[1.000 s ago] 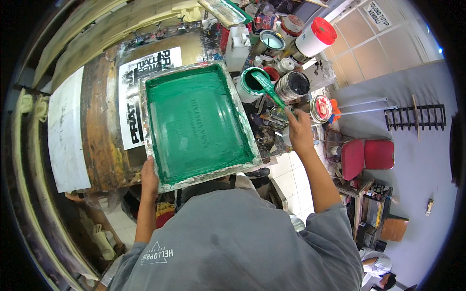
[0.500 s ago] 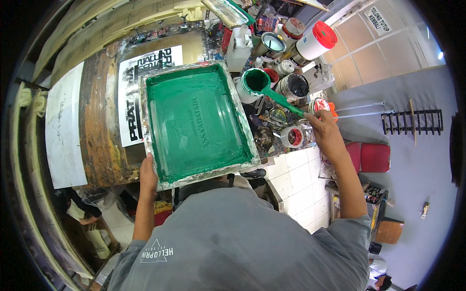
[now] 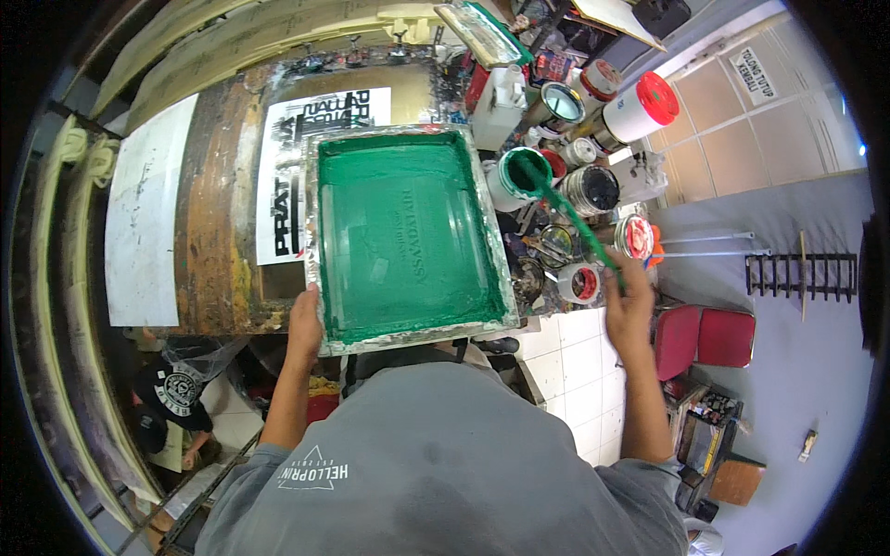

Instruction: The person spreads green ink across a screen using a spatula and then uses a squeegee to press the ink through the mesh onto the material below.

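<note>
A screen-printing frame point(image 3: 408, 250) with a green, ink-covered mesh is in front of me, above the worktable. My left hand point(image 3: 304, 329) is closed on its lower left edge, with part of the fingers hidden by the frame. My right hand point(image 3: 632, 301) grips the end of a long ink spatula point(image 3: 579, 225) coated in green. The spatula's far end is inside a white tub point(image 3: 501, 190) of green ink, just right of the frame. Partly under the frame's left side lies a white sheet point(image 3: 278, 176) with black lettering.
The stained wooden table point(image 3: 218, 213) bears a plain white sheet point(image 3: 153, 222) at left. Cans and tubs, including a red-lidded bucket point(image 3: 640, 109), crowd the right. A red chair point(image 3: 725, 335) stands by the wall. At lower left, a person in a dark top point(image 3: 173, 389) bends low.
The spatula has turned steeper in the tub as my right hand came down and closer to me. The whole view has shifted, and the person at lower left shows more.
</note>
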`<move>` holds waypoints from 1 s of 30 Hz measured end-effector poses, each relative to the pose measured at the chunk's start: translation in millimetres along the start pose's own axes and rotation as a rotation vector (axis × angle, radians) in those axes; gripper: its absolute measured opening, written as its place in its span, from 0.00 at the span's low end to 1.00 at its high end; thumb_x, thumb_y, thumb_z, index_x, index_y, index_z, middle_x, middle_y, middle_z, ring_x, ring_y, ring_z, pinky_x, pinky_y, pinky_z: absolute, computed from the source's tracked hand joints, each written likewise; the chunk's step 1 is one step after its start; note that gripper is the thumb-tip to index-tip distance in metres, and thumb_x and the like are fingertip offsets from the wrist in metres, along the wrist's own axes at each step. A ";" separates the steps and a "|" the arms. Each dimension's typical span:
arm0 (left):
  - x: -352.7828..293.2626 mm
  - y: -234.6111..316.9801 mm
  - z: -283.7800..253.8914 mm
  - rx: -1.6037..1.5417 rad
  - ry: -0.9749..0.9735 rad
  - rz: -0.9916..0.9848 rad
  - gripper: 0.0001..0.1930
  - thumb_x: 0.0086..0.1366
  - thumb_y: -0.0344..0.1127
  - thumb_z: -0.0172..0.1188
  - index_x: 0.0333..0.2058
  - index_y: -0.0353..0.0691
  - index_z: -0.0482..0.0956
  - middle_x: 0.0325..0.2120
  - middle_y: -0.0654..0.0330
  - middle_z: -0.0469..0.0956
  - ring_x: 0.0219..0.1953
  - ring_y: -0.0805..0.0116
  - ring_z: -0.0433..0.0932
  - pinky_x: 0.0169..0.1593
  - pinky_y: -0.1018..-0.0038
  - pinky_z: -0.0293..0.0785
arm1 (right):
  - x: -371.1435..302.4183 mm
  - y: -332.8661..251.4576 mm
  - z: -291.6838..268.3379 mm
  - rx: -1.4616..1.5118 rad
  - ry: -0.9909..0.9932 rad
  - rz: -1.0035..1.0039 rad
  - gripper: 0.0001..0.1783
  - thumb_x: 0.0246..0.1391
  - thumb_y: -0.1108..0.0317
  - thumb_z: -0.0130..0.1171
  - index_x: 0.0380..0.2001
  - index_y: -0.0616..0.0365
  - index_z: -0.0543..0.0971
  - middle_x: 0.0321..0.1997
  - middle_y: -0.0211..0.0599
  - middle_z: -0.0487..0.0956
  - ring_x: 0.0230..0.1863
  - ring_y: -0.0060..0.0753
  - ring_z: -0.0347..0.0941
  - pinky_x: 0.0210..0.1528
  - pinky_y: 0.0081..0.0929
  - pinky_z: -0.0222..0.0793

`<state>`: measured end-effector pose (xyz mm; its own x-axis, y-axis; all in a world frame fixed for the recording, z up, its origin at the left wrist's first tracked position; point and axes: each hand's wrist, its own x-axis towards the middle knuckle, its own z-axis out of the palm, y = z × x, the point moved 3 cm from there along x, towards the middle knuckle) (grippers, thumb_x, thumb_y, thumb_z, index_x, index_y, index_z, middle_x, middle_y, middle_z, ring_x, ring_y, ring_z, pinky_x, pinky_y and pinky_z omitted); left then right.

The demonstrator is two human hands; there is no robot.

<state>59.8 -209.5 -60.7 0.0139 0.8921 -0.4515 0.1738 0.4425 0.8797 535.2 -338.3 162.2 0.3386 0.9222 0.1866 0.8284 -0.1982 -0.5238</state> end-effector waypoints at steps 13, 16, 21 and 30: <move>-6.6 5.7 7.5 0.017 0.005 0.027 0.26 0.76 0.51 0.46 0.44 0.28 0.77 0.37 0.57 0.77 0.41 0.68 0.72 0.50 0.72 0.67 | 70.0 -46.7 220.1 -0.223 -0.091 0.109 0.15 0.55 0.80 0.46 0.47 0.63 0.65 0.45 0.58 0.71 0.44 0.63 0.74 0.43 0.51 0.74; -6.7 8.5 8.1 0.004 -0.011 0.008 0.25 0.76 0.51 0.46 0.43 0.29 0.77 0.37 0.57 0.77 0.41 0.69 0.71 0.49 0.72 0.67 | 67.6 -44.0 222.3 -0.268 -0.111 0.087 0.17 0.55 0.80 0.48 0.48 0.64 0.66 0.44 0.56 0.71 0.44 0.61 0.75 0.42 0.50 0.75; -11.3 16.1 8.4 0.074 0.024 -0.002 0.24 0.76 0.51 0.47 0.41 0.30 0.77 0.35 0.59 0.76 0.39 0.70 0.70 0.47 0.72 0.67 | 51.3 -51.9 211.0 -0.297 -0.177 0.095 0.18 0.57 0.77 0.50 0.51 0.65 0.66 0.44 0.53 0.71 0.46 0.58 0.75 0.42 0.47 0.77; -16.5 18.4 11.8 0.001 0.005 -0.091 0.25 0.75 0.52 0.46 0.41 0.31 0.77 0.34 0.60 0.75 0.38 0.72 0.70 0.45 0.74 0.67 | 22.3 -42.7 222.0 -0.344 -0.300 0.171 0.16 0.57 0.75 0.48 0.49 0.65 0.67 0.41 0.56 0.76 0.36 0.62 0.78 0.35 0.52 0.75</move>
<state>74.4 -217.1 -38.8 -0.0071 0.8486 -0.5289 0.1751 0.5218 0.8349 408.3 -235.6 4.2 0.3812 0.9118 -0.1529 0.8885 -0.4070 -0.2119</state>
